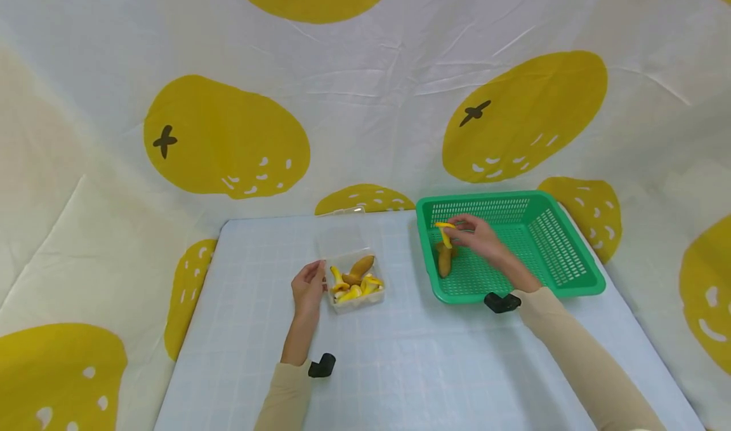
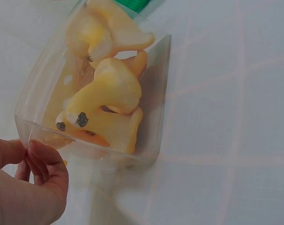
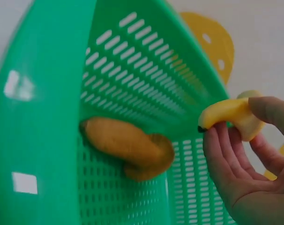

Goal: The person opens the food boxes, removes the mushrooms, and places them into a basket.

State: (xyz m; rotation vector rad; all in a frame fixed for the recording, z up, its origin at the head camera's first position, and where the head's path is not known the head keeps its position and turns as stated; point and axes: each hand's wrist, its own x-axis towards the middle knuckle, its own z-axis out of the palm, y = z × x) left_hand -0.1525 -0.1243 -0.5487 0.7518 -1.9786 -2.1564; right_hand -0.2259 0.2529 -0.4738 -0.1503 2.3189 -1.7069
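Note:
A clear plastic box [image 1: 355,278] [image 2: 34,84] with several small yellow and brown toy bananas [image 2: 111,89] lies on the table. My left hand [image 1: 309,287] [image 2: 32,185] rests at its left rim, fingertips touching the edge. My right hand [image 1: 476,236] [image 3: 247,159] hovers inside the green basket [image 1: 562,253] [image 3: 34,93], pinching a small yellow banana [image 1: 445,232] [image 3: 231,115] between thumb and fingers. A brown toy banana [image 1: 444,261] [image 3: 128,147] lies on the basket floor just below it.
The table has a pale blue checked cover [image 1: 400,355]. A white cloth with big yellow fruit prints [image 1: 228,139] hangs behind and around it. The basket sits at the back right, the box at the centre.

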